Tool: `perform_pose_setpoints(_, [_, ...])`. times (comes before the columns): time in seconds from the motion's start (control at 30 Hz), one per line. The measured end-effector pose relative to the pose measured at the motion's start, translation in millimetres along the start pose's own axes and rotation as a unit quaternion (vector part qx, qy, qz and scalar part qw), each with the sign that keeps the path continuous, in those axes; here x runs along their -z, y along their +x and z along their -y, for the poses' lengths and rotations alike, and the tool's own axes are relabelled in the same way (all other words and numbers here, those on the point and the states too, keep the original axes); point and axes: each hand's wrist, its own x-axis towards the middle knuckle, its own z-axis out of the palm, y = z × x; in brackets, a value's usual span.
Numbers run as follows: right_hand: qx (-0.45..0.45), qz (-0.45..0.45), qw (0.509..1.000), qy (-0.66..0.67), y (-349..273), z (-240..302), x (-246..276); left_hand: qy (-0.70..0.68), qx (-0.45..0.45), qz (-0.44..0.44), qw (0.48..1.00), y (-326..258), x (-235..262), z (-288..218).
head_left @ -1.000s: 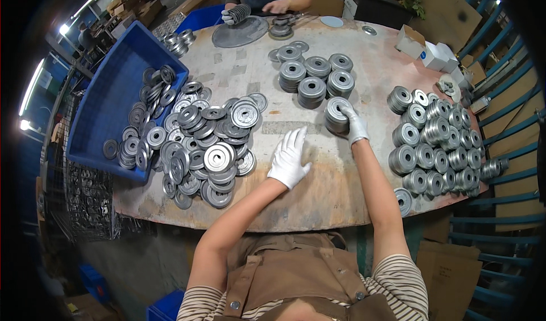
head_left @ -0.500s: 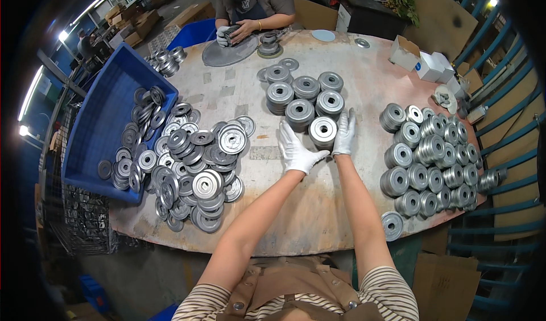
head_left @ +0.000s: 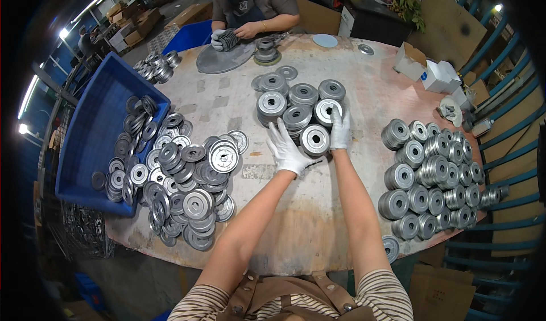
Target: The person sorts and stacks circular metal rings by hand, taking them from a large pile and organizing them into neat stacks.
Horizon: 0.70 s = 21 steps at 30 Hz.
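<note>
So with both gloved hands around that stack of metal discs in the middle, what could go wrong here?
1. The stack between the left hand and right hand stands tight against its neighbour stacks; a nudge could topple them.
2. The stacks on the right reach the table edge, so one might roll off.
3. The loose pile lies near the left forearm and could get knocked.

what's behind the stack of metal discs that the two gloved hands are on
Behind the near stack, held between the left hand and right hand, stand more disc stacks in a tight cluster. Farther back, another person handles discs. The table between the stacks is hidden.
</note>
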Motion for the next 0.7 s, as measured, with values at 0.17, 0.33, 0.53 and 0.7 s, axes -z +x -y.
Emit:
perform_pose_setpoints(0.17, [0.058, -0.002, 0.998, -0.003, 27.1, -15.3, -13.7, 0.024, 0.037, -0.022, 0.999, 21.8, -1.4, -7.6])
perform_pose_setpoints(0.33, [0.051, 0.003, 0.999, -0.005, 47.8, -19.8, -36.4, 0.039, 0.037, -0.029, 0.998, 54.1, -0.8, 3.0])
perform_pose_setpoints(0.53, [0.053, 0.011, 0.998, -0.046, 81.3, -27.2, -59.3, 0.053, 0.032, -0.043, 0.997, 87.2, -2.7, 7.7])
perform_pose_setpoints(0.7, [0.035, 0.033, 0.987, -0.152, 98.7, -34.5, -64.6, 0.072, 0.063, -0.042, 0.995, 95.5, -0.3, 4.2])
